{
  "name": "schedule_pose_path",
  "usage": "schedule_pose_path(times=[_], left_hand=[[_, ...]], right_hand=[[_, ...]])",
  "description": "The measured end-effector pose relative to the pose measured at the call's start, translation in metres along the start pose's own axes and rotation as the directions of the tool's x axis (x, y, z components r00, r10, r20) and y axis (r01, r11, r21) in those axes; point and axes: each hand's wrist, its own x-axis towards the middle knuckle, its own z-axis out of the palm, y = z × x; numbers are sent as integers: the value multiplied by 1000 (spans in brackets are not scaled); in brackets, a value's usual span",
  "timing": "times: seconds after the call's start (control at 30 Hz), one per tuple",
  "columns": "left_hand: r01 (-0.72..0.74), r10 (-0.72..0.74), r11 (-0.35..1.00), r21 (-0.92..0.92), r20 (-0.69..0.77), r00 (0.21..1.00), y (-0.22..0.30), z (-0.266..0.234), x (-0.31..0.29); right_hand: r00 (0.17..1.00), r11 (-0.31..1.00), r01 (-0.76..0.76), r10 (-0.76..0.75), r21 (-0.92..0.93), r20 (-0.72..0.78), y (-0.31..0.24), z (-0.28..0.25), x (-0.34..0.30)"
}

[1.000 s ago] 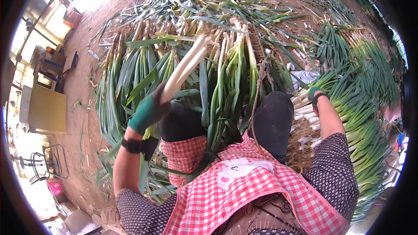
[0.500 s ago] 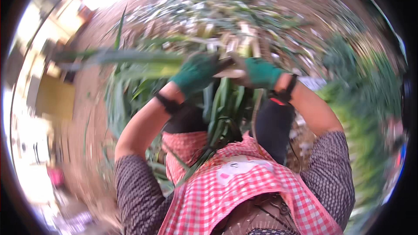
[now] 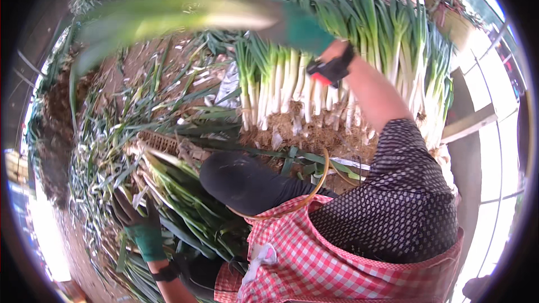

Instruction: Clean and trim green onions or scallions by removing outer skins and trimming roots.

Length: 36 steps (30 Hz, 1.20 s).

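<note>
My right hand (image 3: 300, 25), in a green glove with a dark palm, is raised at the top middle. It grips a leek (image 3: 224, 11) near its white end, the green leaves trailing left, blurred by motion. Below and beyond it, trimmed leeks (image 3: 286, 78) stand packed upright in rows, white stems down and roots on the soil. My left hand (image 3: 140, 224), gloved alike, reaches low at the left with fingers apart. It is beside a heap of untrimmed leeks (image 3: 185, 196) lying next to my knee, and nothing shows in its grasp.
Stripped leaves (image 3: 112, 163) litter the ground at the left. A brown slatted crate-like piece (image 3: 159, 142) lies by my knee (image 3: 241, 182). A thin yellow hoop (image 3: 323, 179) crosses my lap. More green bunches lie at the back, and metal bars (image 3: 471, 123) stand at the right.
My view has turned right toward the standing leeks. My hands, which were together on a leek, are now apart: the right carries the leek up and away, the left is down by the heap.
</note>
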Motion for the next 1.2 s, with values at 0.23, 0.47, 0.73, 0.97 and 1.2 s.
schedule_pose_path(times=[0.23, 0.47, 0.73, 0.97, 1.2], left_hand=[[218, -193, 975, -37, 334, 922, -93, 46, -98], [332, -375, 924, 189, 621, 689, -54, 33, -120], [312, -158, 943, -112, 675, 720, -25, 113, -136], [561, -428, 825, -67, 574, 698, -81, 114, -184], [702, -598, 707, 86, 602, 529, -38, 153, -164]], right_hand=[[807, 447, -579, 195, -682, -557, 187, -253, -115], [21, -404, -806, 711, -433, -703, 215, -282, -281], [592, -288, -344, 672, -894, -445, 315, -412, -348], [420, -267, -400, 797, -877, -435, 357, -255, -242], [612, 755, -631, 346, 176, 711, 142, 155, -93]])
